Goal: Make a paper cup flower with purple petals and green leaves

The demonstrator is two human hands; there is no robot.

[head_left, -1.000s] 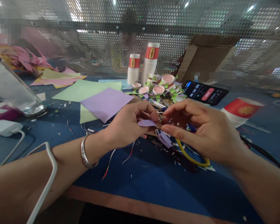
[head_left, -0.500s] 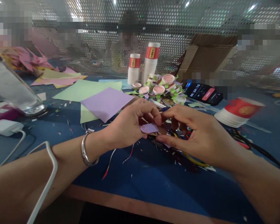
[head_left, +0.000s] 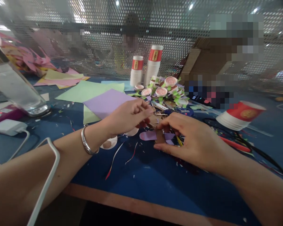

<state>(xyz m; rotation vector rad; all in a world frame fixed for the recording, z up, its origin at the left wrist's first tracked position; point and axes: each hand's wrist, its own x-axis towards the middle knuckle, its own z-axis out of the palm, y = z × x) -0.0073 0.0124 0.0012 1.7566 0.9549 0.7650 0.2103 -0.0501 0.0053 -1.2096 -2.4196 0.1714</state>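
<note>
My right hand pinches a small brown-and-purple paper piece between thumb and fingers, just above the blue table. The piece's purple rounded end points left and its other purple tips stick out on the right. My left hand, up and to the left, has its thumb and fingers pressed together; what they hold, if anything, is hidden. Under the left wrist lies a white round disc with a brown spot, and another pale disc shows partly beneath the fingers.
A purple sheet overlaps green sheets. Behind are a pile of white-and-red discs with green tabs and two paper cup stacks. Right are a tilted cup and phone; left, a glass and a white cable.
My left hand has come away from the paper piece, up and to the left. My right hand keeps hold of it, and white discs under the left hand now show.
</note>
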